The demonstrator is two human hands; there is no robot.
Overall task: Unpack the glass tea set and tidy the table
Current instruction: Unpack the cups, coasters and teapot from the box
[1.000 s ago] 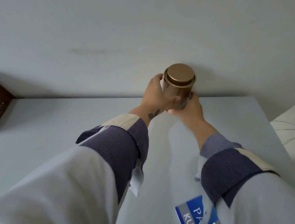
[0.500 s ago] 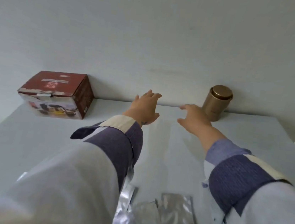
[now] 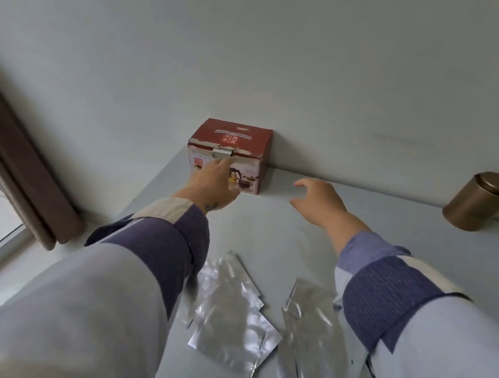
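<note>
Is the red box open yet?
Shut. The box has its top flap down, with the left hand at its front and the right hand beside it.

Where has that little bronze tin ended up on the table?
In the head view, the bronze tin stands at the far right of the table, against the wall, well right of the red box and beyond the open right hand.
</note>
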